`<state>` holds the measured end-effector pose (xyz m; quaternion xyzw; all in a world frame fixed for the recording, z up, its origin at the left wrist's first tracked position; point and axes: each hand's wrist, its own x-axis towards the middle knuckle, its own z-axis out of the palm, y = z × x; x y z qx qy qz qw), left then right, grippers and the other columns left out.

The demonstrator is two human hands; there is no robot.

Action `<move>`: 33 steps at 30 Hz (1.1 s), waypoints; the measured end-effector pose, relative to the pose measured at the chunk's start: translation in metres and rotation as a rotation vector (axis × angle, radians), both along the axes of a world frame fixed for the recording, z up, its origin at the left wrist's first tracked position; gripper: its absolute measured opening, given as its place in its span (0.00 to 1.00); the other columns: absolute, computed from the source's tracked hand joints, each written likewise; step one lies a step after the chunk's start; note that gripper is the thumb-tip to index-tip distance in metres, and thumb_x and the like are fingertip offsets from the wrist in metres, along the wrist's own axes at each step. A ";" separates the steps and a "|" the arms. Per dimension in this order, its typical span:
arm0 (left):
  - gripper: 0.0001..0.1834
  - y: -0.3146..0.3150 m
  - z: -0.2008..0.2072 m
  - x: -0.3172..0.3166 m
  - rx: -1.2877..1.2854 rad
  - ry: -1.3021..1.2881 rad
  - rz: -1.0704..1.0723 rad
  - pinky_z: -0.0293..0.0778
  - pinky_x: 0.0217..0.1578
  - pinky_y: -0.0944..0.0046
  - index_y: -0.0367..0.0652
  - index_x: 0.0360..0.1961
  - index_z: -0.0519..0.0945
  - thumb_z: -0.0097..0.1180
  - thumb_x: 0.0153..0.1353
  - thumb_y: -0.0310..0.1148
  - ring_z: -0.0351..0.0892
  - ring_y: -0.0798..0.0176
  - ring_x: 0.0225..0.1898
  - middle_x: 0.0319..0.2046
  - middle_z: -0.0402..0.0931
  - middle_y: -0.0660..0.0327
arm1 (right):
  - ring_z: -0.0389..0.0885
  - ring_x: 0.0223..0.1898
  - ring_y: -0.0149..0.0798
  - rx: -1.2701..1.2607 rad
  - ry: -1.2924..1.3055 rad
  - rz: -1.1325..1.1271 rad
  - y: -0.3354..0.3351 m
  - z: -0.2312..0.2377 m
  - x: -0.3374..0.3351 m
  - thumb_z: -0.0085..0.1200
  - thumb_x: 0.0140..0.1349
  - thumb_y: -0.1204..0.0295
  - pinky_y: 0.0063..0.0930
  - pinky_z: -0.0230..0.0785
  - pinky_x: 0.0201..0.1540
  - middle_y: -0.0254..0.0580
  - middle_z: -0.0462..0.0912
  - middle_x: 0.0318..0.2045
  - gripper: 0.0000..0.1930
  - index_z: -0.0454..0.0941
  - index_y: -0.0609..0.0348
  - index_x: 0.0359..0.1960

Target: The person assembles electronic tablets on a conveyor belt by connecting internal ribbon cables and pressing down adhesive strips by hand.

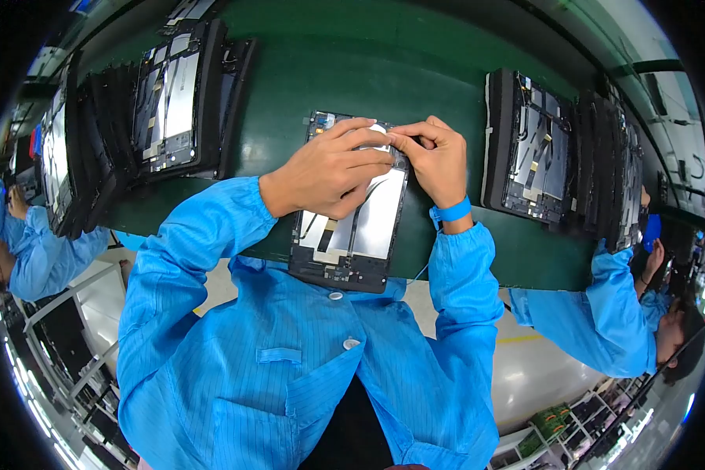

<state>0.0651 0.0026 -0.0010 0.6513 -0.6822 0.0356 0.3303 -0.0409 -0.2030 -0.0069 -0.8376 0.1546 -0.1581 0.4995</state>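
An opened tablet [376, 227] lies on the green bench in front of me, its silver plates, dark ribbon cables and circuit parts exposed. Across its upper half reaches my left hand [329, 168], fingers bent and closed near the far right corner. At that same corner, my right hand [437, 160] pinches with thumb and index finger; a blue band [451, 211] circles its wrist. Between the two sets of fingertips shows a small white piece [380, 129], mostly covered. Whether both hands grip it cannot be made out.
Stacked tablets with black foam between them stand at left [168, 110] and right [536, 149] on the green bench [352, 55]. Co-workers in blue sit at both sides: a sleeve [59, 254] at left, another sleeve [603, 329] at right.
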 end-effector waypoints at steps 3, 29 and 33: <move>0.17 -0.003 0.004 0.000 -0.001 0.012 -0.012 0.71 0.75 0.37 0.36 0.45 0.89 0.62 0.52 0.24 0.81 0.49 0.63 0.50 0.88 0.57 | 0.65 0.25 0.25 0.066 0.011 -0.006 -0.001 -0.004 0.001 0.78 0.61 0.73 0.29 0.53 0.28 0.29 0.68 0.21 0.07 0.97 0.56 0.40; 0.16 -0.001 0.004 -0.001 -0.004 0.045 0.008 0.73 0.74 0.38 0.36 0.41 0.90 0.65 0.49 0.26 0.81 0.51 0.54 0.46 0.87 0.57 | 0.74 0.30 0.21 0.599 0.306 0.230 -0.017 0.014 -0.015 0.72 0.54 0.85 0.19 0.68 0.31 0.24 0.71 0.27 0.39 0.74 0.59 0.70; 0.15 -0.001 0.005 -0.002 -0.031 0.069 0.015 0.73 0.73 0.38 0.36 0.40 0.90 0.65 0.49 0.25 0.82 0.51 0.54 0.45 0.87 0.58 | 0.70 0.26 0.20 0.602 0.308 0.211 -0.016 0.012 -0.014 0.71 0.54 0.86 0.19 0.63 0.28 0.24 0.70 0.27 0.38 0.75 0.59 0.70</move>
